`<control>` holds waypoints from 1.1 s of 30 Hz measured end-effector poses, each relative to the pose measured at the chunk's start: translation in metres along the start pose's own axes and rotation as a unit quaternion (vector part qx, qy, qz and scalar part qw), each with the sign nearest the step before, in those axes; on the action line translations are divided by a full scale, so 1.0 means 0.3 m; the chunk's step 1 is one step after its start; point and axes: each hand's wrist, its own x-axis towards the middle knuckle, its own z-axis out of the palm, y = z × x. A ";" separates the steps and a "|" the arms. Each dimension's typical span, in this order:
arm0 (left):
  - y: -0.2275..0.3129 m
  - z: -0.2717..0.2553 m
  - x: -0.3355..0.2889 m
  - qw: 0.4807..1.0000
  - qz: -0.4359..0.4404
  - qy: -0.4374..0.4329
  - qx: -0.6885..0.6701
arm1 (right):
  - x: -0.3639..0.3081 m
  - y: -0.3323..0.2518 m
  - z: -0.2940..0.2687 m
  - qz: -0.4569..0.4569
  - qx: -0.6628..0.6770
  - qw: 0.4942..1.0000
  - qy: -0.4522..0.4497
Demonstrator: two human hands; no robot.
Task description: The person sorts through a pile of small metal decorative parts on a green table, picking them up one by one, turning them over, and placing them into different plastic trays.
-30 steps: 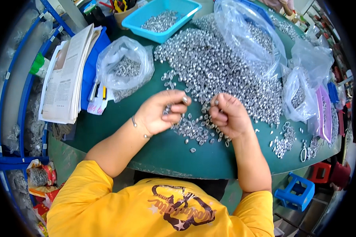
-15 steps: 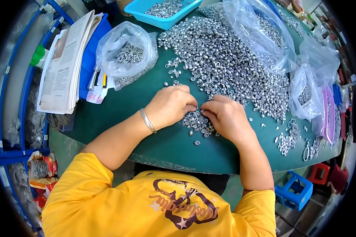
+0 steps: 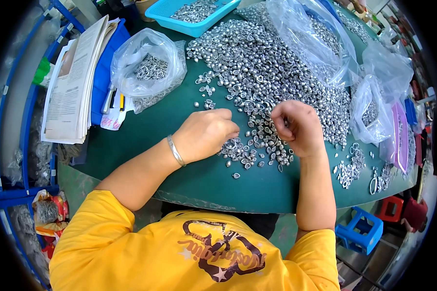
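A wide heap of small silver-grey metal pieces (image 3: 277, 72), many of them drop-shaped and hollow, spreads over the green table (image 3: 194, 182). At its near left edge, my left hand (image 3: 205, 133) is closed in a pinch beside a small cluster of the same pieces (image 3: 242, 153). Whatever sits between its fingertips is hidden. My right hand (image 3: 303, 127) is raised over the near part of the heap, its fingers curled in toward the palm. What it holds, if anything, is too small to name. A single loose piece (image 3: 236, 175) lies nearest me.
At the left stand an open clear bag (image 3: 148, 89) of metal parts, a blue bin (image 3: 107, 63) with papers (image 3: 70, 92), and a yellow-black cutter (image 3: 122, 102). A turquoise basket (image 3: 192, 30) is at the back. Clear bags (image 3: 371, 119) and small piles (image 3: 350, 169) lie right. A blue stool (image 3: 359, 230) stands below.
My right hand has lifted away from my left and moved right, its fingers curling. More loose pieces show between the hands. My left hand stays nearly in place, still pinched.
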 end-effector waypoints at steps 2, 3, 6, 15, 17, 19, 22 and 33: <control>0.000 0.007 0.002 1.000 0.004 0.009 -0.013 | -0.029 -0.004 0.023 -0.041 -0.370 0.928 0.027; 0.000 0.009 0.002 1.000 0.003 0.013 -0.020 | -0.036 -0.006 0.025 -0.058 -0.445 0.893 -0.021; -0.008 0.023 0.005 0.997 -0.005 0.043 -0.063 | -0.045 0.010 0.045 -0.129 -0.611 0.777 -0.075; 0.017 -0.049 0.027 0.706 -0.348 0.004 -0.617 | -0.028 0.021 0.043 -0.081 -0.540 0.836 -0.052; 0.001 -0.054 0.021 0.670 -0.340 -0.006 -0.660 | -0.031 0.045 0.054 -0.156 -0.611 0.773 -0.062; -0.006 -0.046 0.017 0.644 -0.335 -0.019 -0.687 | -0.028 0.061 0.058 -0.184 -0.627 0.755 -0.057; -0.023 -0.043 0.010 0.576 -0.290 -0.012 -0.764 | -0.013 0.064 0.041 -0.175 -0.578 0.796 -0.044; -0.063 -0.033 0.004 0.458 -0.253 0.019 -0.852 | -0.004 0.034 0.033 0.013 -0.133 0.990 0.035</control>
